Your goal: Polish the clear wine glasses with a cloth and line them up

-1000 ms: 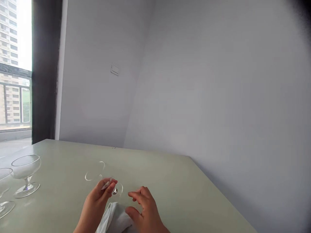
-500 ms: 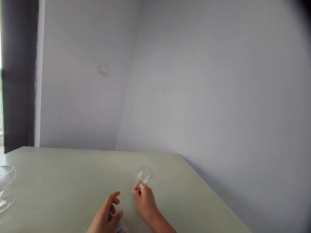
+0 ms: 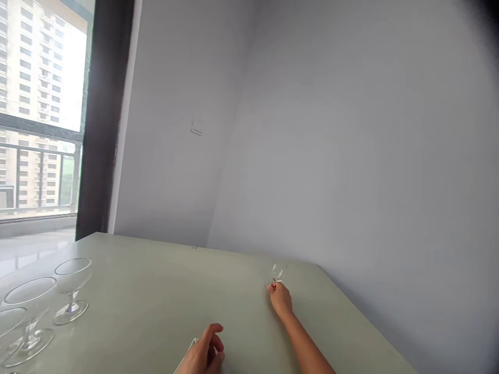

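Note:
Near the far right part of the pale green table (image 3: 156, 291), my right hand (image 3: 280, 299) is closed round the lower part of a small clear glass (image 3: 278, 270), which is upright. My left hand (image 3: 205, 353) hovers low at the front edge of the view, fingers curled but apart, with nothing seen between them. A pale thing with a thin edge shows partly behind my left hand; I cannot make out what it is.
Clear stemmed glasses stand at the left: one farther back (image 3: 73, 283), one in the middle (image 3: 31, 306) and one cut off by the frame (image 3: 10, 332). Grey walls rise behind and to the right of the table. A window is at the far left.
My right hand has carried the small glass farther away and to the right. The view has turned left, so more stemmed glasses and the window show. My left hand stays near the front.

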### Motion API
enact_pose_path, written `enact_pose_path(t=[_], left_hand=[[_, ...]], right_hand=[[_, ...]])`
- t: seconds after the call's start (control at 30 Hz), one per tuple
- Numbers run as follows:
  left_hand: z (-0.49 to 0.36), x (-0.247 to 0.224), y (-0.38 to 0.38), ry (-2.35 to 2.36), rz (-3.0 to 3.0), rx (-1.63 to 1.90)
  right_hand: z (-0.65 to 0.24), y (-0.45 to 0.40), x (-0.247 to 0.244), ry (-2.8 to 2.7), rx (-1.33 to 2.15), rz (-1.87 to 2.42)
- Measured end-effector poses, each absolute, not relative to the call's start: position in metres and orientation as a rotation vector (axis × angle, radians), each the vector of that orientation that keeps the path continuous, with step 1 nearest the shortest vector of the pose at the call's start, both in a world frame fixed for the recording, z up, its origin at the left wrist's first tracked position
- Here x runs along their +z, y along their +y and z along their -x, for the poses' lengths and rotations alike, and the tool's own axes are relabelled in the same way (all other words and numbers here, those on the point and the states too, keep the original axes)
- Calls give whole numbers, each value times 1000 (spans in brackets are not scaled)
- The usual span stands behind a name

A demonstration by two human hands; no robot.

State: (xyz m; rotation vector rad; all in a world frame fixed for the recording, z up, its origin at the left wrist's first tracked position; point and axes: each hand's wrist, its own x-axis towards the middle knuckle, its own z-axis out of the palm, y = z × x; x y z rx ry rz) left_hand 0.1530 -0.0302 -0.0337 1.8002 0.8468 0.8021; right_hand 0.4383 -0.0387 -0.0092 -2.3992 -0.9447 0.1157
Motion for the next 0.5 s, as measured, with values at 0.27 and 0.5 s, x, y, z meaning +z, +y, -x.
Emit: enact_pose_path(t=[0.27,0.5], left_hand=[[-155,-33,-35,846,-1809,808],[-137,-11,-7,1109,-1472,1345]], right_hand=[[-442,-31,-8,-883,195,2420],[-452,-47,-24,-829,134,2218]])
